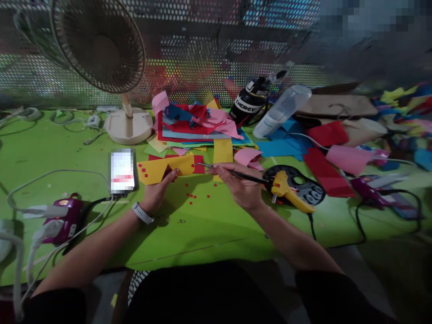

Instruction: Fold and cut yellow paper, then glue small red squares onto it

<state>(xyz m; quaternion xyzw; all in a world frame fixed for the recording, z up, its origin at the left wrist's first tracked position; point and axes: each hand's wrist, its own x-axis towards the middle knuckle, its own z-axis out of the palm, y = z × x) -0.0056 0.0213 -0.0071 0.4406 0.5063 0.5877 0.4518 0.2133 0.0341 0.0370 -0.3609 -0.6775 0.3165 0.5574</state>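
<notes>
My left hand (161, 191), a white band at its wrist, pinches the lower edge of a folded yellow paper strip (151, 170) between thumb and fingers. A few tiny red squares lie on the strip's left end, and another is near its right end. Behind it shows a red paper strip (200, 168). In my right hand (245, 186) is a pair of dark, silver-tipped tweezers (249, 174), the points close to the red square at the strip's right end. Whether they grip it I cannot tell. Several red paper squares (191, 196) are scattered on the green table below.
A yellow glue gun (286, 191) rests on a black palette-like holder (313, 186) at right. A fan (128, 126), phone (122, 171) and purple power strip (64, 220) stand left. Behind are coloured papers (202, 132), a black bottle (249, 101) and a clear bottle (283, 110).
</notes>
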